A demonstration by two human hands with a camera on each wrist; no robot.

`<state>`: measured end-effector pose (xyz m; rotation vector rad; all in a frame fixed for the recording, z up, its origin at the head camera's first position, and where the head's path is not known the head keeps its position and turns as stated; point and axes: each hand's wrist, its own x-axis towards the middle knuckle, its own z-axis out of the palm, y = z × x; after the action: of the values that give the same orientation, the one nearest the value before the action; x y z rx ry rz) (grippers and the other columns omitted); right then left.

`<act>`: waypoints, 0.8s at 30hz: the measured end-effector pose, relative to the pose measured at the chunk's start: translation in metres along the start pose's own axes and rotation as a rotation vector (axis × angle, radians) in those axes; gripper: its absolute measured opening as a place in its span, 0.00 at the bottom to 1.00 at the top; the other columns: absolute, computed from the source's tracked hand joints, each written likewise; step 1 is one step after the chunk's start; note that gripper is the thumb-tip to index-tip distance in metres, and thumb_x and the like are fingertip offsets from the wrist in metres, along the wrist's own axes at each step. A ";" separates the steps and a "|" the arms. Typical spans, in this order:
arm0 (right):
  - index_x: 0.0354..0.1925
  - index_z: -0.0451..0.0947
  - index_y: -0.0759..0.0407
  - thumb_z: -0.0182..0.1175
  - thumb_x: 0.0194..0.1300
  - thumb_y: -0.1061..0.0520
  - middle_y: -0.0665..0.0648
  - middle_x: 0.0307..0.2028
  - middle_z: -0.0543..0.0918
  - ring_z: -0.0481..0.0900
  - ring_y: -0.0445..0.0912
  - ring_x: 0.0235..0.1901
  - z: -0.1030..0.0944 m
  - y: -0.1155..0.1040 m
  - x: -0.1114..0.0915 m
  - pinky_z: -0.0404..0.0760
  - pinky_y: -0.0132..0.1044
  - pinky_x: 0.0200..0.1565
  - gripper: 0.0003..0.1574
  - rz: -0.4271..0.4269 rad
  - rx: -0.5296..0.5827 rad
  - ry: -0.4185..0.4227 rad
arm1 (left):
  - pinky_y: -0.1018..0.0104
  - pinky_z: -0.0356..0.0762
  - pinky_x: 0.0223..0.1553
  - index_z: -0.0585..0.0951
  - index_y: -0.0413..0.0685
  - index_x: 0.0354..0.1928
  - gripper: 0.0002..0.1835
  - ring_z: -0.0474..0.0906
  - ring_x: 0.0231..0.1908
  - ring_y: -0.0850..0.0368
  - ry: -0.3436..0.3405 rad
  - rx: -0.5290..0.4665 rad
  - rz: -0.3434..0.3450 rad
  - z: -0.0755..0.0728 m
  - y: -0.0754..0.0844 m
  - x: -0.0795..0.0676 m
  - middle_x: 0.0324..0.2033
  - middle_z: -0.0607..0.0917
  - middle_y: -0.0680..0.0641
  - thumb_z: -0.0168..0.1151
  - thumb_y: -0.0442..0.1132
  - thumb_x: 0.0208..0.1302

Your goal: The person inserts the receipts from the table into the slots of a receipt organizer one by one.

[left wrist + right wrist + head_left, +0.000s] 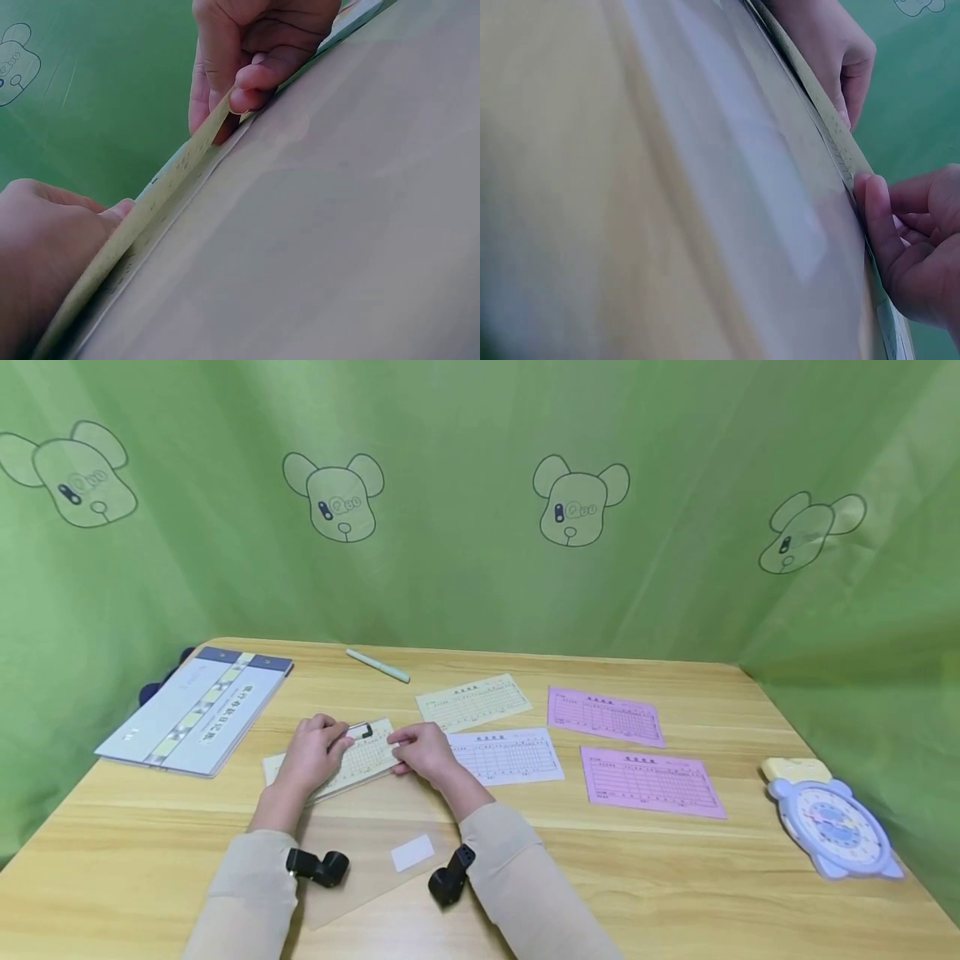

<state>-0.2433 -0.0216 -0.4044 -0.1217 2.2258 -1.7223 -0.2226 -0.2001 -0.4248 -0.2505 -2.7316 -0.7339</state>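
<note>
A stack of pale yellow printed slips (363,758) lies tilted in front of me. At its far edge is a small clip (366,732) with a metal bar and a black end. My left hand (303,758) lies over the stack's left part, with thumb and index finger pinching the clip's left end. My right hand (427,753) pinches the stack's right edge between thumb and fingers. In the right wrist view, the right thumb (880,214) presses on the near side of the edge. A clear plastic sleeve (348,868) with a white label (412,852) lies nearer me.
A yellow form (474,702), a white form (517,757) and two pink forms (606,714) lie to the right. A bound ledger (197,710) sits at the left, a pen (377,665) at the back. The toy clock (834,827) stands far right by a cream block (797,770).
</note>
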 end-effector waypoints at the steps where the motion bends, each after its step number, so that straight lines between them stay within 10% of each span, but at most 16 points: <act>1: 0.38 0.77 0.69 0.54 0.49 0.75 0.58 0.27 0.71 0.74 0.42 0.14 -0.001 0.000 0.000 0.77 0.31 0.22 0.15 0.001 0.010 -0.007 | 0.53 0.64 0.42 0.75 0.33 0.45 0.17 0.65 0.40 0.45 -0.006 -0.007 -0.011 0.000 0.000 0.000 0.40 0.73 0.38 0.55 0.38 0.58; 24: 0.47 0.70 0.71 0.56 0.53 0.67 0.63 0.36 0.76 0.76 0.58 0.33 -0.098 -0.020 -0.046 0.76 0.43 0.35 0.21 -0.206 -0.060 -0.089 | 0.52 0.64 0.43 0.74 0.33 0.46 0.19 0.65 0.42 0.44 0.004 -0.093 -0.088 0.001 0.001 -0.001 0.40 0.72 0.38 0.56 0.40 0.56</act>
<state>-0.2325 0.0760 -0.3540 -0.4471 2.2669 -1.7145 -0.2213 -0.1989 -0.4252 -0.1495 -2.7233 -0.8853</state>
